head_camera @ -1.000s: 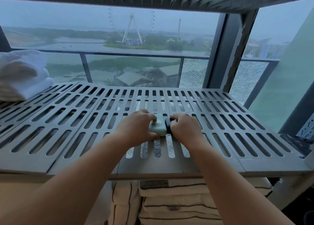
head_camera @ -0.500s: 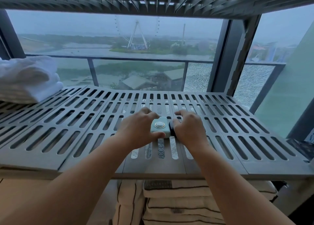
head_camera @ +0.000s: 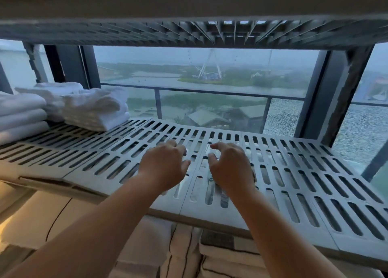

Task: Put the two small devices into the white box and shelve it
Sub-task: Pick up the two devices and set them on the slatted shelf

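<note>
My left hand (head_camera: 165, 165) and my right hand (head_camera: 231, 166) hover palm down, side by side, over the middle of the grey slotted shelf (head_camera: 304, 185). The fingers of both hands are curled and apart, and I see nothing held in either. The strip of shelf between the two thumbs is bare. Neither small device shows in this view; only a tiny teal sliver (head_camera: 210, 178) sits at the heel of my right hand, too small to identify. The white box is not in view.
Folded white towels (head_camera: 92, 109) are stacked at the shelf's far left. Another slotted shelf (head_camera: 210, 34) hangs close overhead. Striped folded linen (head_camera: 226, 256) lies on the level below. Behind the shelf is a window with a railing.
The mint device and the black device that my hands gripped between them are no longer visible. Both hands have opened and drawn slightly apart. The view has shifted right and down.
</note>
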`<control>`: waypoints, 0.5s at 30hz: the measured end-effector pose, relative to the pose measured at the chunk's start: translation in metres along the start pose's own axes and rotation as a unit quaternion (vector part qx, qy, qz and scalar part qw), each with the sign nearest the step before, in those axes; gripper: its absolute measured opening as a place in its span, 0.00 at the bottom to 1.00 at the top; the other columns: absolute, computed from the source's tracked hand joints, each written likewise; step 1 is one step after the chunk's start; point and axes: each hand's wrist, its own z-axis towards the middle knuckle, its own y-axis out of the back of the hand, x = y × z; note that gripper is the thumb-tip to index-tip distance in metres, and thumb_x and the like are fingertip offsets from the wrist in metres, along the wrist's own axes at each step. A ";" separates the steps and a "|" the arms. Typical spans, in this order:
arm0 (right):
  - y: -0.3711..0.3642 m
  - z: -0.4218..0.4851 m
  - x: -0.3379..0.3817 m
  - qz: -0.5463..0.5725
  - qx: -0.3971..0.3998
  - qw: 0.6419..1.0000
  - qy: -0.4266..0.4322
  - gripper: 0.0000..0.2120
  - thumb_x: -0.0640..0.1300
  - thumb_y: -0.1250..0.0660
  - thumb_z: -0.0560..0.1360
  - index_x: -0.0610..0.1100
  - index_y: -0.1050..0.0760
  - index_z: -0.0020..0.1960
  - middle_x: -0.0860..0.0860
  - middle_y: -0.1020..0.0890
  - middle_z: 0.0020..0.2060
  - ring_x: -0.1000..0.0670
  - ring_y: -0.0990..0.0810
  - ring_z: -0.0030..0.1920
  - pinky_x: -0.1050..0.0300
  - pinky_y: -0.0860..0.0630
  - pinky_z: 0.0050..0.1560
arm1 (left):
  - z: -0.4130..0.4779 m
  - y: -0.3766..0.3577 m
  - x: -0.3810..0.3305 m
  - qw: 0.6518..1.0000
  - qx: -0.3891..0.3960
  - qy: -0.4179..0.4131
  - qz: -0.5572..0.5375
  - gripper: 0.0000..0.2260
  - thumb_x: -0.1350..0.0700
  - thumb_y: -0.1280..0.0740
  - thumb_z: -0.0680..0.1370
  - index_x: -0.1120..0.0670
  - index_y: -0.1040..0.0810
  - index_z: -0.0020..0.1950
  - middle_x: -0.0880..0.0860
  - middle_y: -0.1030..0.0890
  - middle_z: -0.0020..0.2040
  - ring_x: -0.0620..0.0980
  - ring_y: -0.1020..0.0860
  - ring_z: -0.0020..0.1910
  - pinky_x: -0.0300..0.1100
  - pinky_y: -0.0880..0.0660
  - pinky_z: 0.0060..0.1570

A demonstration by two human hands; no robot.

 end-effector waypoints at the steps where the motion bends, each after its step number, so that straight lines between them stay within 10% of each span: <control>1: -0.003 -0.001 0.005 0.006 0.007 1.000 0.008 0.18 0.46 0.35 0.78 0.46 0.23 0.67 0.45 0.18 0.61 0.45 0.22 0.61 0.51 0.27 0.63 | -0.004 0.004 0.004 1.000 0.001 0.013 0.001 0.19 0.42 0.39 0.79 0.49 0.23 0.66 0.51 0.21 0.62 0.52 0.21 0.58 0.48 0.23 0.53; 15: 0.016 -0.032 0.058 0.010 -0.045 0.999 -0.001 0.18 0.47 0.33 0.78 0.46 0.27 0.66 0.48 0.17 0.57 0.49 0.19 0.56 0.55 0.23 0.60 | -0.036 0.047 0.016 0.998 -0.048 0.001 -0.044 0.20 0.41 0.36 0.78 0.47 0.25 0.68 0.50 0.20 0.63 0.50 0.20 0.57 0.46 0.23 0.52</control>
